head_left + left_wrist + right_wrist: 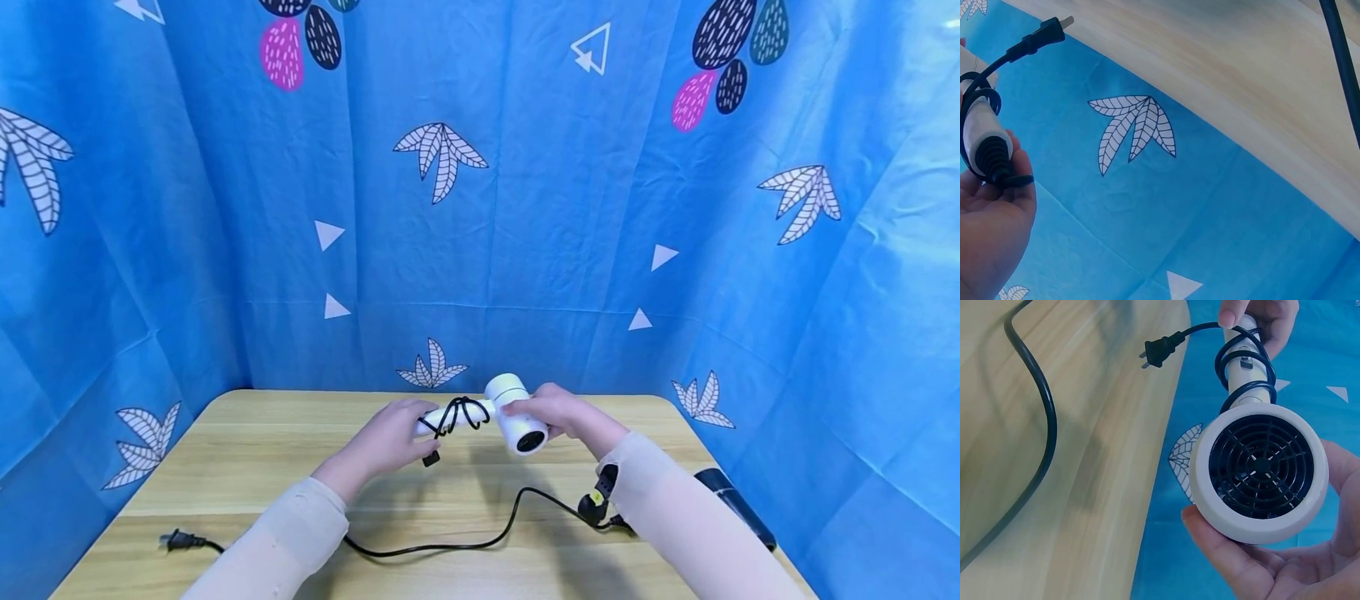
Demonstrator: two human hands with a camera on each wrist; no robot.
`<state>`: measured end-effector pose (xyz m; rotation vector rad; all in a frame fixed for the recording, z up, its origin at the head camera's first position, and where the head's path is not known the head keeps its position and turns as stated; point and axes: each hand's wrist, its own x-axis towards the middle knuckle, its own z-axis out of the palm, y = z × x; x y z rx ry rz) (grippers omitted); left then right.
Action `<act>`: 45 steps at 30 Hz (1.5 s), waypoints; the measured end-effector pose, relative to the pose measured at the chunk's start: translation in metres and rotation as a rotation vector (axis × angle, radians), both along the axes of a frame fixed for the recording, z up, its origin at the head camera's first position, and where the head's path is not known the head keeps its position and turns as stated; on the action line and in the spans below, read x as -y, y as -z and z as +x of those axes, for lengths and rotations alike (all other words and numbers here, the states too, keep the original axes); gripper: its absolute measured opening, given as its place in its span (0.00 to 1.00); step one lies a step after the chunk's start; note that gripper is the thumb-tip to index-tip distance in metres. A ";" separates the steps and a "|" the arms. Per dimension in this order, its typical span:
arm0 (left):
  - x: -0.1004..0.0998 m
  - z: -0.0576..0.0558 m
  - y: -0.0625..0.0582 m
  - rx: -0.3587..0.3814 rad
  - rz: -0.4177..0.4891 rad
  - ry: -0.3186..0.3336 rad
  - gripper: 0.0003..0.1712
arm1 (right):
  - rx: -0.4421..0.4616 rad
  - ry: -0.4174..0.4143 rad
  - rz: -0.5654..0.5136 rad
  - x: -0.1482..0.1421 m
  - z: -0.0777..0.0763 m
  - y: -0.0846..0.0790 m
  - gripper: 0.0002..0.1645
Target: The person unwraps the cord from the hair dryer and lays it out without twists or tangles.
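Both hands hold a white hair dryer above the wooden table. Its black cord is looped several times round the handle, and the two-prong plug hangs loose beside it. My left hand grips the end of the handle, near the black cord sleeve. My right hand holds the barrel, thumb on one side and fingers round the other. In the right wrist view the round black grille faces the camera.
A black extension cord runs across the table, its plug at the left. At the right lie its socket end with a black plug and a black cylindrical object. Blue patterned curtain surrounds the table.
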<state>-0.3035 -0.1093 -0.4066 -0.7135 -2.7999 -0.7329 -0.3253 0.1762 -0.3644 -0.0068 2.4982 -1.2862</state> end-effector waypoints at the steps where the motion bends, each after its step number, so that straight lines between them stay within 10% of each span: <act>1: 0.000 0.001 -0.001 -0.006 -0.002 0.000 0.31 | -0.001 0.001 0.001 -0.001 0.000 -0.001 0.31; 45: -0.010 0.003 -0.002 -0.406 0.009 0.044 0.22 | -0.022 0.039 -0.039 -0.013 0.003 -0.011 0.30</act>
